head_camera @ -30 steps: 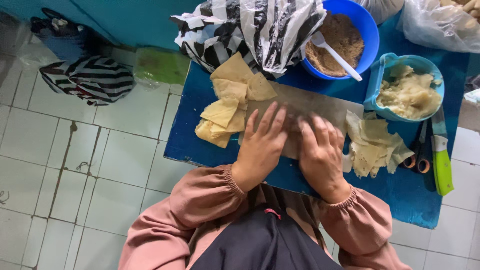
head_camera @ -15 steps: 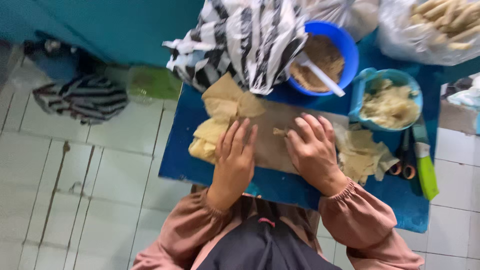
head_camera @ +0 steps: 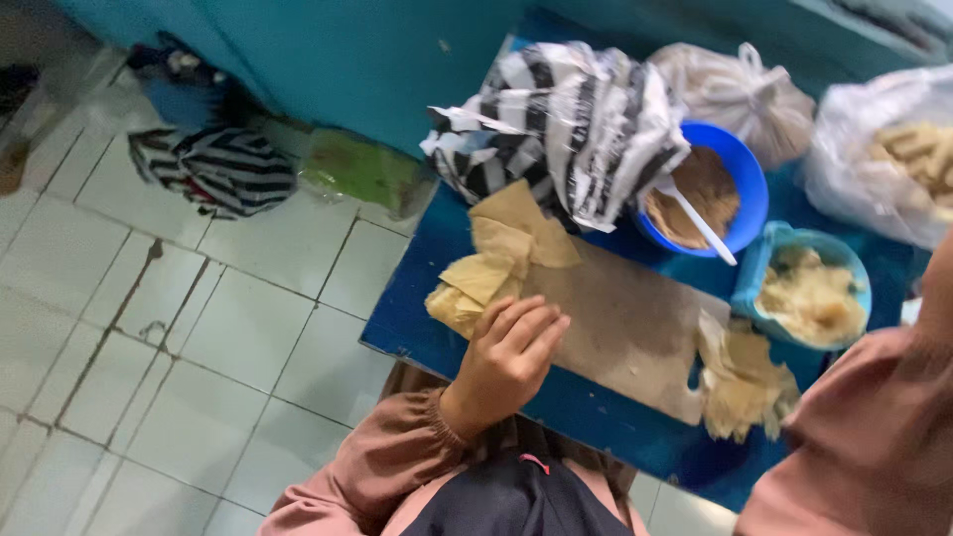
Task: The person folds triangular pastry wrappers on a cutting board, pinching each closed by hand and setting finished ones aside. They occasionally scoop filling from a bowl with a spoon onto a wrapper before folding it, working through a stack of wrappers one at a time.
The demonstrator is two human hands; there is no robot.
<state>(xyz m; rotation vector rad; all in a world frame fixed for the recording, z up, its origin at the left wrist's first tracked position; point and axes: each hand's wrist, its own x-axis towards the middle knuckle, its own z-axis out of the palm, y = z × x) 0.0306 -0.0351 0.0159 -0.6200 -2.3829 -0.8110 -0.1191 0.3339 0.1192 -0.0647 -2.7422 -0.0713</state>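
Left hand (head_camera: 508, 349) rests at the near edge of the brown board (head_camera: 620, 323), fingers bent loosely, holding nothing. Its fingertips touch the bottom of the pile of tan wrappers (head_camera: 496, 260) that sits at the board's left end. The board lies on a blue table (head_camera: 417, 308). Just left of the hand, the table ends and the white tiled floor (head_camera: 169, 337) begins, with lots of open room. The middle of the board is bare, so there is room there too. Another pile of wrappers (head_camera: 745, 382) hangs over the board's right end. Behind the board sit a striped plastic bag (head_camera: 566, 119), a blue bowl (head_camera: 740, 169) with brown filling and a white spoon (head_camera: 695, 220), and a teal tub (head_camera: 759, 268) of pale filling.

Half a second ago both hands lay flat on the board, side by side. Now the right hand is gone from the board. Only a pink sleeve (head_camera: 864, 437) shows at the right, so I cannot tell what that hand is doing.
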